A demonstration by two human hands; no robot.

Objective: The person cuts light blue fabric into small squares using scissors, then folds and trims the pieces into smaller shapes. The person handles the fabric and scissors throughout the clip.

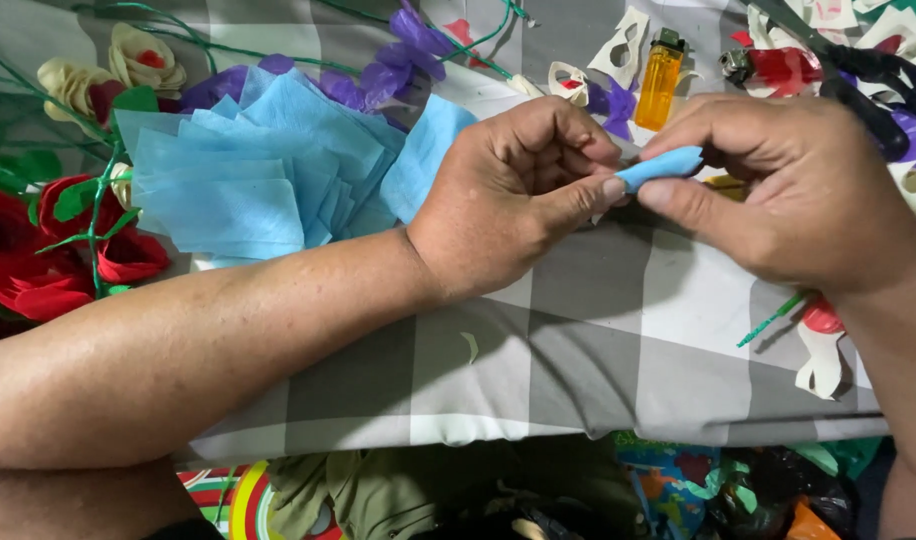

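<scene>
Small blue rolled piece (661, 166), soft and tissue-like, sits between the two hands above the checked cloth (598, 330), roughly at 1 o'clock of frame centre. Left hand (513, 195): grip pressed together, thumb and forefinger pinching the near end of the roll. Right hand (788, 190): grip likewise closed, fingertips pinching the far end. Risk, as judged: the material looks thin, so pulling the ends apart or twisting hard could tear it; a slack pinch could let the roll spring open. At 9 o'clock of the left hand, touching its knuckle side, lies a stack of blue squares (258, 170); a sweep of the forearm could scatter it. Beyond that, at far 9 o'clock, red flowers (48, 250) and cream flowers (108, 70) on green stems. At 12 o'clock, an orange lighter (660, 80) near the fingers, with purple petals (408, 50) and white cut-outs (623, 40). Dark scissors (878, 90) at 2 o'clock crowd the right hand. A green wire (773, 320) lies at 5 o'clock.
</scene>
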